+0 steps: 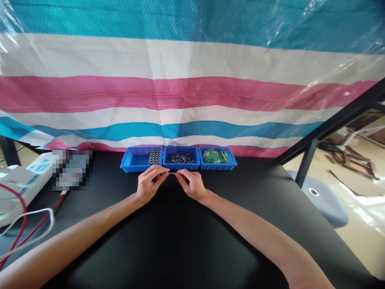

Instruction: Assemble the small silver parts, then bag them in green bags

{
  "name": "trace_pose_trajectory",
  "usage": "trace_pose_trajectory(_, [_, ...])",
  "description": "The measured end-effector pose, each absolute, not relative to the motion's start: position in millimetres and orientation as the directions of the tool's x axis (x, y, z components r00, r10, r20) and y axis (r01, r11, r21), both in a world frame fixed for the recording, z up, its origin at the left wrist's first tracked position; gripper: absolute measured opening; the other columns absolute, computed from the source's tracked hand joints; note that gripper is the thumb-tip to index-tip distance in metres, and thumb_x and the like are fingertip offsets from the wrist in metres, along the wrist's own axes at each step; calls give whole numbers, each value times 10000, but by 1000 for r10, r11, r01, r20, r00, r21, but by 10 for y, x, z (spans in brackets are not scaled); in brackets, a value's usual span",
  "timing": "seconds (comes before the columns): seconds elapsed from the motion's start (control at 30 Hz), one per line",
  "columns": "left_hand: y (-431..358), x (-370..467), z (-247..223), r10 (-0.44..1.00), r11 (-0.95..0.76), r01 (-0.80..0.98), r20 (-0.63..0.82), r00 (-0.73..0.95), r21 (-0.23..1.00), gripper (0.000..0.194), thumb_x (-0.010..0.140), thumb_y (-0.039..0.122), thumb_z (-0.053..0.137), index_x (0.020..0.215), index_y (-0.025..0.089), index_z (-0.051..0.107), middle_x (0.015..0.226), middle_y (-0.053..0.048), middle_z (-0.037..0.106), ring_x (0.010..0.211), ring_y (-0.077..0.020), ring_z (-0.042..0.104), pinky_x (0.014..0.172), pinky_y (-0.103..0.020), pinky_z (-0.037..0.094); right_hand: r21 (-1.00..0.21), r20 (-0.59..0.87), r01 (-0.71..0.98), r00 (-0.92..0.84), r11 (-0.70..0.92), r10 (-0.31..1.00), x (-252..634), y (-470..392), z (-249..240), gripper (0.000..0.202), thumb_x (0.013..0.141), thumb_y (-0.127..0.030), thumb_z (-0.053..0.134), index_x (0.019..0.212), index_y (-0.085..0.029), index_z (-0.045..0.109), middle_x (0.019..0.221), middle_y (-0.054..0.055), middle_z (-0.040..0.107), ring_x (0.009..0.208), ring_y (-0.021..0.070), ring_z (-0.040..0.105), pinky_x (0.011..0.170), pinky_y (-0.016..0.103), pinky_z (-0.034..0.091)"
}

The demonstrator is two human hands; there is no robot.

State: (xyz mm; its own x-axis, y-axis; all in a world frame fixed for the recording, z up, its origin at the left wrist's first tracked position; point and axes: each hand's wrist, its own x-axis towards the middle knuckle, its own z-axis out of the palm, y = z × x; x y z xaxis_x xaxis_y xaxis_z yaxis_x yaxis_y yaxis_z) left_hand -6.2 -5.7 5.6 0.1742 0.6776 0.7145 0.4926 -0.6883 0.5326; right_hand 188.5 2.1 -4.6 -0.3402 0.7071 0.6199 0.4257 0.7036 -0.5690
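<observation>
Just in front of the blue bins, my left hand (148,184) and my right hand (191,184) face each other with fingertips pinched. A thin, screw-like metal piece (171,173) spans the small gap between them, one end in each pinch. Its ends are hidden by the fingers. Behind my left hand stands a blue bin (135,159) with round, nut-like metal parts (154,157) grouped on its right side. The middle blue bin (182,165) holds loose dark metal screws or pins (180,158). Green and clear plastic packets (215,155) fill the right blue bin (219,165).
The black table (168,245) meets a striped plastic sheet (192,94) behind the bins. At left lie a white power strip (33,178), red and white cables (49,216) and a blurred-out device (72,170). A black frame bar (327,132) and grey stool (325,200) are at right.
</observation>
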Motion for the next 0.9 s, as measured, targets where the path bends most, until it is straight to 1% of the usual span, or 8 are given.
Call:
trace_pose_trajectory(0.1, [-52,-66,37,641,-716,491,745,183,495,151,867,179,623,999,193,696,927,-47,670,747,-112,635,689,-226,532,-553,613,432,-367,712,700,1875,30,-63,222,964,-303,477,889,-175,642,635,4,644,521,109,581,535,208,432])
trace_pose_trajectory(0.23, [-64,-74,28,607,-752,480,760,234,453,195,877,175,606,1051,206,688,970,-47,705,864,-142,675,775,-242,546,-525,592,433,-433,733,680,1866,42,-87,238,974,-299,453,893,-171,637,747,36,699,597,123,631,588,211,458])
trace_pose_trajectory(0.33, [-93,-83,23,674,-710,478,695,250,517,191,905,196,566,1061,201,675,902,-23,728,675,-100,667,693,-209,536,-498,577,452,-465,741,671,1861,49,-95,267,982,-297,436,840,-170,623,713,32,681,586,120,620,576,211,434])
trace_pose_trajectory(0.43, [-120,-85,4,751,-649,412,626,211,640,202,942,214,493,1086,189,633,709,14,698,439,-57,535,518,-182,469,-479,568,485,-464,731,680,1862,52,-89,309,984,-301,430,755,-175,596,613,7,616,517,106,561,533,212,383])
trace_pose_trajectory(0.5, [-126,-84,-13,778,-620,360,603,174,697,199,955,218,457,1078,181,609,676,16,671,417,-54,491,478,-180,434,-475,568,497,-458,726,684,1865,51,-83,311,982,-305,432,746,-178,590,597,-1,596,504,102,539,526,212,369])
trace_pose_trajectory(0.57, [-123,-85,-31,785,-611,347,601,150,712,196,957,222,450,1081,179,596,731,2,663,439,-49,481,481,-177,428,-475,567,499,-456,725,686,1868,49,-78,309,981,-308,430,750,-180,591,602,-2,594,505,100,531,527,210,369])
trace_pose_trajectory(0.77, [-92,-112,-55,743,-647,447,642,188,618,280,957,219,453,1188,192,610,767,-16,608,599,-79,555,571,-183,472,-484,571,493,-448,723,688,1876,44,-62,310,980,-297,416,749,-182,587,615,5,603,518,105,538,538,208,387])
trace_pose_trajectory(0.9, [-80,-122,-20,704,-678,506,669,238,533,300,952,215,469,1207,200,626,795,-29,633,617,-85,550,621,-201,480,-519,578,462,-431,719,693,1877,36,-45,238,977,-280,420,876,-181,612,685,15,648,558,115,588,578,206,435])
